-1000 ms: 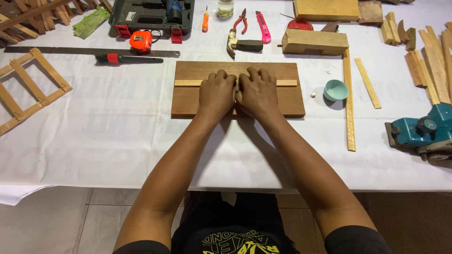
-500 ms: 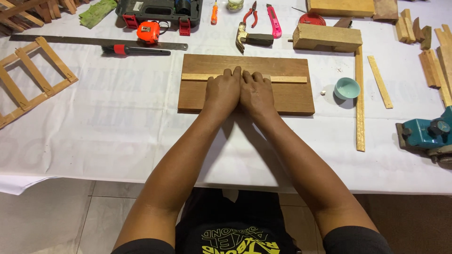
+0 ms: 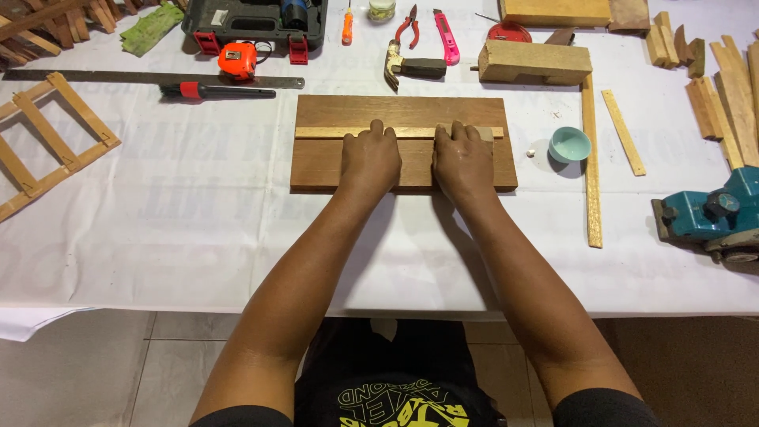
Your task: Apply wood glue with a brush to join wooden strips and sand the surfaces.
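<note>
1. The person's left hand (image 3: 368,162) and right hand (image 3: 462,162) lay flat, palms down, on a dark wooden board (image 3: 316,162) that sat on the white-covered table (image 3: 198,221), nearer the far edge than the near one.
2. Neither hand gripped anything; the fingers were stretched forward and pressed down, their tips reaching onto a pale thin strip (image 3: 332,133) that ran along the board's length, parallel to its far edge.
3. The hands sat a little apart near the strip's middle and right stretch, which looked like a way to spread pressure along it and keep it straight and tight against the board.
4. A small teal bowl (image 3: 569,145) stood just beside the board's right end, within easy reach of the right hand.
5. A long slat (image 3: 590,158) lay beyond the bowl, running towards the near edge.
6. Along the far edge lay a hammer (image 3: 411,67), red-handled pliers (image 3: 407,25), a pink utility knife (image 3: 446,35) and a wooden block (image 3: 534,62).
7. A handsaw (image 3: 142,79) and an orange tape measure (image 3: 237,59) lay towards the far left corner, and a teal power planer (image 3: 711,213) rested at the right edge.
</note>
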